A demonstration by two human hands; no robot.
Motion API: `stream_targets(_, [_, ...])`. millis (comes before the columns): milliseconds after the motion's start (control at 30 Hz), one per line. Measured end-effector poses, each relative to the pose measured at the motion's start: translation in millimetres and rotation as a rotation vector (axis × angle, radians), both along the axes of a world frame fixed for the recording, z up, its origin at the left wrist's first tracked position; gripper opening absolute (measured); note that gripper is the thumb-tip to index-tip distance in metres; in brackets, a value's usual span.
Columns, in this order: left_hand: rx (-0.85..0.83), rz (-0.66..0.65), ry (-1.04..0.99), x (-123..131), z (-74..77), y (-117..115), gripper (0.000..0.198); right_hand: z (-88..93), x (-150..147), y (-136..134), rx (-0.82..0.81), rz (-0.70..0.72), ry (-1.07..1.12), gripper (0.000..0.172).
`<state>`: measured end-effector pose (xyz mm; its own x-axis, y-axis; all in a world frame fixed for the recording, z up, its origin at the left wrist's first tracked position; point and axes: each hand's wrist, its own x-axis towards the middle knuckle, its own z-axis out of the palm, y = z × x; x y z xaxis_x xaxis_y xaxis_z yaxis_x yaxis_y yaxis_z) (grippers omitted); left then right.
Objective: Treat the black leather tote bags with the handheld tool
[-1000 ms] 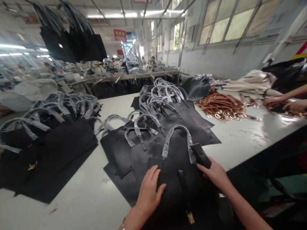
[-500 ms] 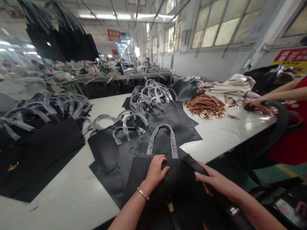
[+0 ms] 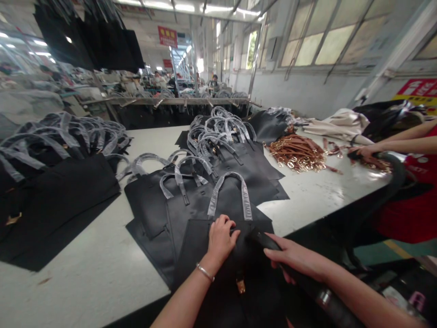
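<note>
Daylight is coming through frosted windows (image 3: 327,41); pale grey wall (image 3: 300,95) is running beneath them. Tube lights (image 3: 177,7) are glowing overhead. White table (image 3: 85,273) is spanning foreground; green floor (image 3: 372,253) is showing right.

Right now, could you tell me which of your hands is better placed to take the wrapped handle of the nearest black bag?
Left, probably. The left hand is curled on the top edge of the black bag, right beneath its wrapped handle; the right hand lies aside over a black strap.
</note>
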<state>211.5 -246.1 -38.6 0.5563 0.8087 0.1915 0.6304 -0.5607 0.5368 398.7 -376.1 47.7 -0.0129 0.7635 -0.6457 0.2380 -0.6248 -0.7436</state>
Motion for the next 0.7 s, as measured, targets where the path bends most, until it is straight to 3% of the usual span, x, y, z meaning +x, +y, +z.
stream_targets(233, [-0.030,0.019,0.001,0,1.7,-1,0.015,-3.3,6,-5,-0.104,0.010,0.060,0.061])
stream_targets(400, [-0.043,0.006,-0.023,-3,1.0,-3,0.013,-9.8,-6,21,0.134,-0.068,-0.144,0.058])
stream_targets(500, [-0.057,0.022,-0.066,-9,-2.8,-10,0.029,-4.2,-9,29,0.246,-0.108,-0.218,0.063])
stream_targets(600, [-0.069,0.063,-0.079,-15,-4.0,-18,0.044,5.5,-10,25,0.212,-0.067,-0.170,0.068])
stream_targets(700, [-0.089,0.033,-0.007,-20,2.5,-15,0.039,11.7,-15,19,0.143,0.018,-0.110,0.066])
